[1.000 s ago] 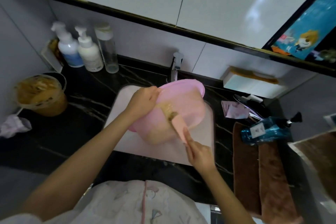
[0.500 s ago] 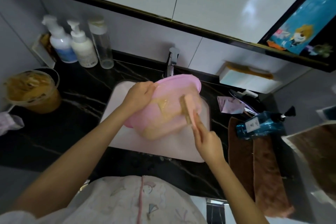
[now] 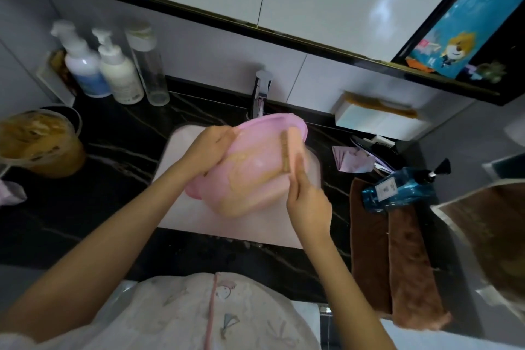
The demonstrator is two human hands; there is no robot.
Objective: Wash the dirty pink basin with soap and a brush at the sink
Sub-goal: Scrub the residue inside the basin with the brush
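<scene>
We find the pink basin (image 3: 250, 179) held over the pale sink (image 3: 204, 221), which is set in the middle of the black counter (image 3: 113, 156). The basin is tipped on its side. Its rim runs along the edge from 9 to 1 o'clock, the farthest part just below the tap (image 3: 260, 94) at 12 o'clock, and its rounded body bulges toward 5 o'clock. A brown smear crosses the pink wall from 9 to 3 o'clock. We cannot tell whether the smeared face is the inside or the outside.

The left hand (image 3: 211, 150) grips the rim at the basin's 10 o'clock, fingers curled over the edge. The right hand (image 3: 308, 204) is at the basin's 4 o'clock and pinches the handle of the brush (image 3: 290, 148), one finger laid straight along it. The brush's long axis runs from 6 to 12 o'clock. Its head points to 12, toward the tap, and its brown bristles face 9 o'clock and lie against the basin wall near the right rim.

On the counter we note:
- two pump bottles (image 3: 119, 77) and a clear bottle (image 3: 150, 71) at the sink's 10 o'clock
- a tub (image 3: 37, 142) of brown matter at 9 o'clock
- a blue bottle (image 3: 403, 187) on its side across brown towels (image 3: 397, 264) at 3 o'clock, its nozzle pointing to 2 o'clock
</scene>
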